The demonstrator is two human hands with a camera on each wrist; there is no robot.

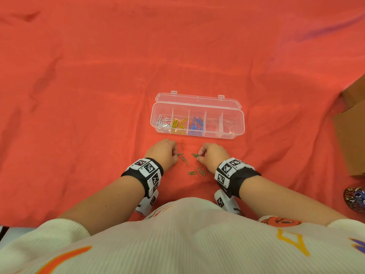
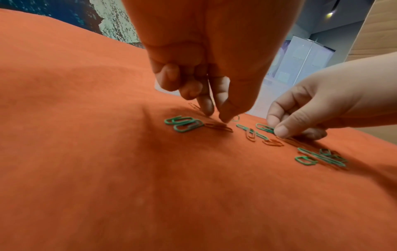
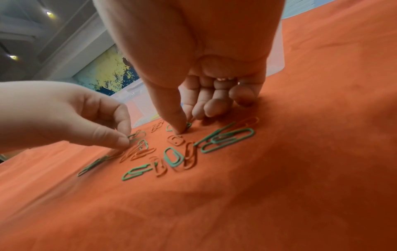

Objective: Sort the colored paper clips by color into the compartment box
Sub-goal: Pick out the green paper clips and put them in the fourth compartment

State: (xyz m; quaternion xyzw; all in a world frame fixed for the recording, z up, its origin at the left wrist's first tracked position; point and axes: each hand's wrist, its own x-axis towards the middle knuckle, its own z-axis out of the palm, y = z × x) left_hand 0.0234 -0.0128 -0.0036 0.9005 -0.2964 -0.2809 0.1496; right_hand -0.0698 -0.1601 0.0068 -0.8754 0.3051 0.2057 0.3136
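Both hands work the loose pile: left hand (image 1: 163,153) and right hand (image 1: 212,156) each pinch a green clip (image 1: 195,155), bound for an empty compartment of the box (image 1: 240,123).

Compartment box (image 1: 233,115) behind loose clips (image 1: 199,171), clips between both hands, cardboard box (image 1: 353,131) far right

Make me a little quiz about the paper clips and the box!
1. True or false: the compartment box has its lid open.
2. Which clip colors still lie loose on the red cloth? A) blue and yellow B) green and red C) white only
3. Fill in: counting from the left, the ___ compartment holds the blue clips.

Key: 1 true. 2 B: green clips and red clips lie near both hands. 3 third, after the white clips and yellow clips.
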